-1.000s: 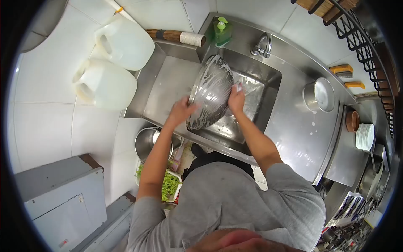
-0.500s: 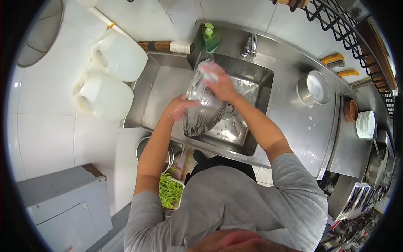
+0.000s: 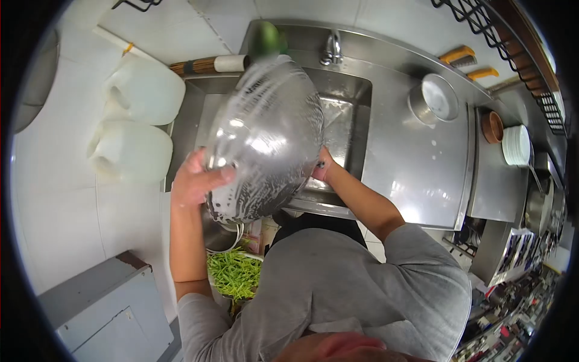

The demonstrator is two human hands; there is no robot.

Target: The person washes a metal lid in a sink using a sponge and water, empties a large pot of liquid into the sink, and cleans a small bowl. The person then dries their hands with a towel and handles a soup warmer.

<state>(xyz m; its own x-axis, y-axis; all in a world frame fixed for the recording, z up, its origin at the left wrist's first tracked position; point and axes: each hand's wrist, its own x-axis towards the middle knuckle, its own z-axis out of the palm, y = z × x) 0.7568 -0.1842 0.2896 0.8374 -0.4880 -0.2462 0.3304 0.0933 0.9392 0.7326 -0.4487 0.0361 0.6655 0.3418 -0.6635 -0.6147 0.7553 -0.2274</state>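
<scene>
A large shiny metal bowl [image 3: 265,142], streaked with white suds, is raised and tilted over the left side of the sink [image 3: 360,142]. My left hand [image 3: 196,180] grips its left edge, with the thumb across the near surface. On the opposite side my right hand [image 3: 324,165] holds the bowl's edge; most of those fingers are hidden behind the metal. Just beyond the bowl's far rim, a green soap bottle [image 3: 267,40] appears blurred.
The tap [image 3: 332,48] rises behind the sink. A metal pot [image 3: 433,99] stands on the right counter, near stacked white plates [image 3: 516,145] and a brown bowl [image 3: 492,127]. Two plastic jugs [image 3: 136,151] lie left. Below are green vegetables [image 3: 234,274] and a grey box [image 3: 111,308].
The bowl has come up out of the sink, towards me and to the left, and looks larger. My right hand has moved from its soapy surface to its right edge.
</scene>
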